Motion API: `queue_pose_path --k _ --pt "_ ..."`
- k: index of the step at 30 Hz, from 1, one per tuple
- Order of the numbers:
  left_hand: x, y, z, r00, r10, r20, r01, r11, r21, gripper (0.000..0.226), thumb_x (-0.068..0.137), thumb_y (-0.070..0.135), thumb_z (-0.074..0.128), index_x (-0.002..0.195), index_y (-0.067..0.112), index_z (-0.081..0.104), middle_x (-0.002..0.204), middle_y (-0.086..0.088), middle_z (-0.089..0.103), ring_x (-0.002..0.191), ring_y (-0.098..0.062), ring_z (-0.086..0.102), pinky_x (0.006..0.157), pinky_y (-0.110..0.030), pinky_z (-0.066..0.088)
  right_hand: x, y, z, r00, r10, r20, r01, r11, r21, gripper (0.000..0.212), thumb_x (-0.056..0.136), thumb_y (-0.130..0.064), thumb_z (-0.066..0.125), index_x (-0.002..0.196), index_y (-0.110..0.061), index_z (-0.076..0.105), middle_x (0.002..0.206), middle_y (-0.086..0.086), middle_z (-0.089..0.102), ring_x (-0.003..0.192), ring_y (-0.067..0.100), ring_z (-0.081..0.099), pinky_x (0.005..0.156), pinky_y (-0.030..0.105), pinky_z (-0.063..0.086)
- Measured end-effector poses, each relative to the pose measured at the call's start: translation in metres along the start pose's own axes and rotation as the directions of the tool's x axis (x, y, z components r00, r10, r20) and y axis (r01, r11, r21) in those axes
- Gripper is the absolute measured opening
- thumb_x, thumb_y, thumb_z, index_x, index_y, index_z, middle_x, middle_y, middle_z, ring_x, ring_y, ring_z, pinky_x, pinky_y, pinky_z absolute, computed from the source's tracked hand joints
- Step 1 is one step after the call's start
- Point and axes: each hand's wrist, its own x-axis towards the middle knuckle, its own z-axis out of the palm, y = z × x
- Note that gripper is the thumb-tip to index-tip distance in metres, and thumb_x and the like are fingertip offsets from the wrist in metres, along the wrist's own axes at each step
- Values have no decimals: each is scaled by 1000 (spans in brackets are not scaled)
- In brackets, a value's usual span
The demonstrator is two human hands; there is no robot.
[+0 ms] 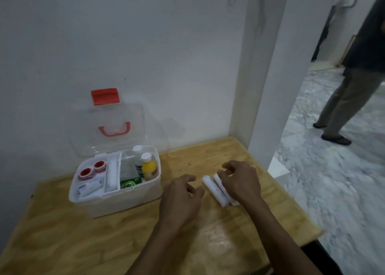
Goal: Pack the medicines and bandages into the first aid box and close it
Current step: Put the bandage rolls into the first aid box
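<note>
A pale wooden worktop [62,233] fills the lower frame, pushed against a white wall [125,35]. At left centre sits the white first aid box [116,199], its clear lid [108,126] upright against the wall — red tape rolls [91,169], packets and a yellow bottle [149,169] lie inside. Just right of the box the left hand [181,199] hovers, fingers loosely curled, holding nothing. Beside it two white bandage rolls [214,190] lie on the worktop, and the right hand [239,181] — half curled — rests over the far one. At right, a marble floor [333,181] and a standing person [354,77].
</note>
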Motion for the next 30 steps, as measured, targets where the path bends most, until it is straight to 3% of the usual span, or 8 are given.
queue_pose_path --k 3,5,7,10,14,19,24,30 --pt "19 -3 25 995 -77 66 75 997 35 51 80 52 64 125 28 60 78 15 62 98 -17 64 81 -38 55 16 17 6 992 34 125 -27 998 -54 37 78 -49 67 109 -30 71 99 -9 71 100 14 64 80 30 52" --pt "28 -3 36 987 -129 95 124 991 53 55 78 58 59 125 31 57 89 12 63 103 -19 62 85 -41 54 24 23 10 986 38 161 -30 998 -54 40 76 -52 67 110 -30 70 100 -7 71 95 14 65 80 32 54" --pt "35 -2 43 979 -168 115 160 984 72 60 72 66 55 124 35 55 106 4 67 103 -20 63 85 -42 54 30 25 14 981 30 191 -19 998 -56 41 74 -52 68 109 -30 69 99 -5 70 93 14 65 79 33 55" --pt "42 1 48 970 -193 148 179 979 99 65 62 70 54 119 38 57 105 2 70 96 -19 66 82 -40 55 36 25 17 971 15 240 1 998 -64 41 74 -50 68 108 -29 68 103 -2 68 94 15 64 79 33 54" --pt "49 7 48 962 -203 184 184 976 118 48 63 60 59 105 37 66 97 6 71 86 -15 67 76 -39 57 44 29 14 963 0 269 30 994 -108 36 77 -45 67 110 -30 67 111 -2 64 100 16 62 81 34 53" --pt "56 12 53 960 -207 188 183 973 138 37 66 48 66 100 33 68 92 8 70 81 -13 66 73 -37 57 50 34 12 944 -46 326 107 979 -172 37 77 -42 67 111 -28 68 114 -1 64 98 17 63 77 32 53" --pt "61 18 55 954 -219 206 183 966 180 19 72 42 70 88 33 66 80 12 61 79 -15 64 71 -35 57 52 34 11 927 -63 369 141 972 -186 30 78 -36 67 104 -22 70 109 0 64 96 18 62 73 31 53" --pt "59 23 58 956 -211 203 162 959 235 14 71 40 68 82 33 63 79 11 62 75 -16 65 65 -33 55 49 39 6 931 -83 355 155 971 -180 23 78 -34 63 98 -24 70 98 -2 69 85 16 64 65 29 52"
